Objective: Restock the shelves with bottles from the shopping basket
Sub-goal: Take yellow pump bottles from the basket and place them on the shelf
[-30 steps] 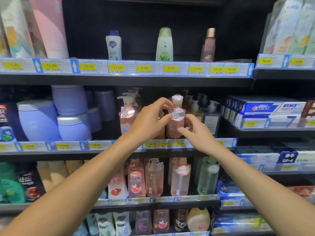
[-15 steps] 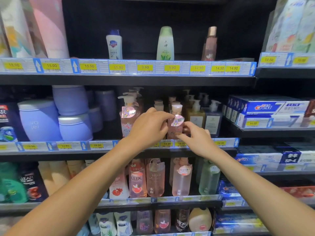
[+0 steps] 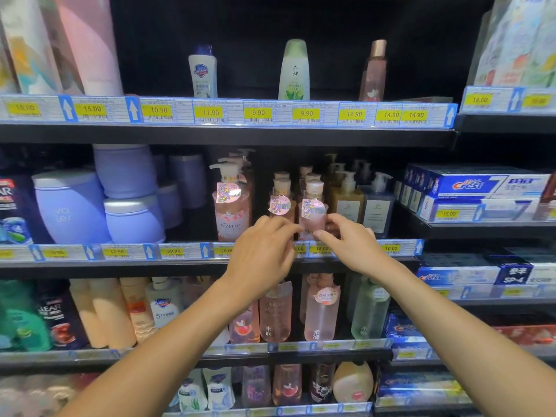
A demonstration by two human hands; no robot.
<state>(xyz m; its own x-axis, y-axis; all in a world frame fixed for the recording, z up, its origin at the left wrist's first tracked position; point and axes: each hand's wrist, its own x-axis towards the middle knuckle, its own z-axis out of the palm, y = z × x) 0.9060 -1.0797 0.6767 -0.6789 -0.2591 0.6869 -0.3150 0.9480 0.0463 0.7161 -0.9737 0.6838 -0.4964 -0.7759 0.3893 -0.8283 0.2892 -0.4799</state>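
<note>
Middle shelf [image 3: 180,267]: pink bottle [image 3: 313,213] upright, pinched between left hand [image 3: 261,260], right hand [image 3: 352,248].

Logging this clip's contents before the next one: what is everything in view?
top-shelf bottles: three, white, pale green, pink; upper shelf
tall packs: several, pink and patterned; upper left
lilac jars: several, stacked; middle shelf, left
pink pump bottles: one row; middle shelf
small pink bottles: two rows, cream caps; middle shelf, centre
amber and grey pump bottles: two rows; right of those
toothpaste boxes: stacked, blue-white; right bay
lower-shelf bottles: many, peach, pink, green, dark; below
price labels: many, yellow; shelf edges
left grip: one; fingertips at front-right small bottle
right grip: one; pinches that bottle's right side
</note>
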